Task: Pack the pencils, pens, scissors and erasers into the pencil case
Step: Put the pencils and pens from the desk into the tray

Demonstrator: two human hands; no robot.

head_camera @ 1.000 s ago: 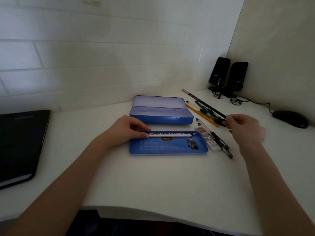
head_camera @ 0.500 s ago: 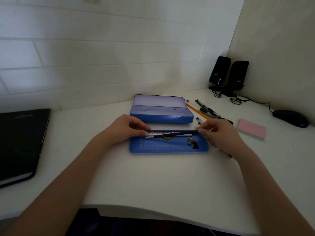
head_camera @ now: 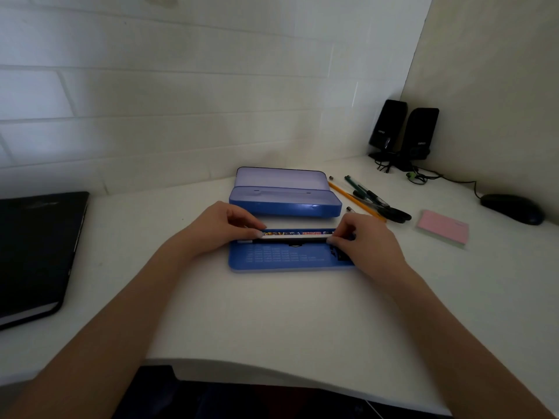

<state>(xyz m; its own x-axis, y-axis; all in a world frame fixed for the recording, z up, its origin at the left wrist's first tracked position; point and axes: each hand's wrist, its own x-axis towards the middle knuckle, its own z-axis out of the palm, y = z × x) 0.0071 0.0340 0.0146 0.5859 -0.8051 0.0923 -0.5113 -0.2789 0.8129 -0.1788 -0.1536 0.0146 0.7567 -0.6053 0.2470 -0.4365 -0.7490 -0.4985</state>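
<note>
The blue pencil case lies open in the middle of the desk, its flat tray (head_camera: 281, 263) nearest me and its deeper half (head_camera: 284, 205) behind. A white pen (head_camera: 295, 236) lies along the tray's far edge, and my left hand (head_camera: 219, 229) pinches its left end. A thin black pen (head_camera: 287, 242) lies just in front of it, with my right hand (head_camera: 367, 247) shut on its right end and covering the tray's right corner. Loose at the right are a yellow pencil (head_camera: 352, 198), green and black pens (head_camera: 364, 190) and black-handled scissors (head_camera: 397, 215).
A pink pad (head_camera: 443, 228) lies right of the stationery, with a black mouse (head_camera: 511, 208) and its cable beyond. Two black speakers (head_camera: 402, 131) stand in the back corner. A black notebook (head_camera: 36, 249) fills the left side. The desk's front edge curves near me.
My right hand picked a black pen from the loose pile, carried it left and lowered it into the tray beside the white pen. My left hand stayed on the white pen's end.
</note>
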